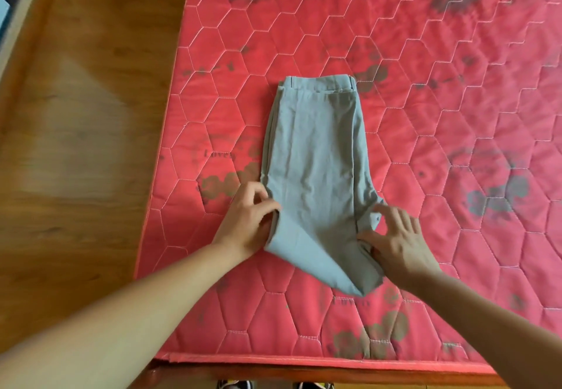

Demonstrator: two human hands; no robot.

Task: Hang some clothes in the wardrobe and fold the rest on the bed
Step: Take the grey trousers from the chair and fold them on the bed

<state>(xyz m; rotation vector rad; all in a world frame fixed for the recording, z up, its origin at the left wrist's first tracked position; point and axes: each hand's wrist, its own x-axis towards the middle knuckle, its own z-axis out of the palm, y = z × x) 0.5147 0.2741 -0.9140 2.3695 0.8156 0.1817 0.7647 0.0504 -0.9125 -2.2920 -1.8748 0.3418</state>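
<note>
left hand (249,221) pinches the left edge of the grey trousers (316,157), fingers curled on the fabric near the lower fold. right hand (398,239) grips the right edge, thumb laid over the cloth and bent fingers on a small turned-up bit of hem or corner. both forearms bare, coming in from the bottom of the view

trousers lie flat on the mattress (456,114), a bit left of its middle and near the person's edge. waistband at the far end, belt loops visible, the near end doubled over into a slanted fold between the two hands. pale grey, light creases, layered edges showing down the left side

mattress is red, quilted in hexagons with pale stitching, with faded dark flower prints and some faint lettering. wooden bed frame (334,378) shows along the near edge. wood floor (76,114) to the left, with a soft glare patch. shoe tips (235,384) peek out at the bottom edge. top left corner has a pale edge and something dark, too cut off to tell
</note>
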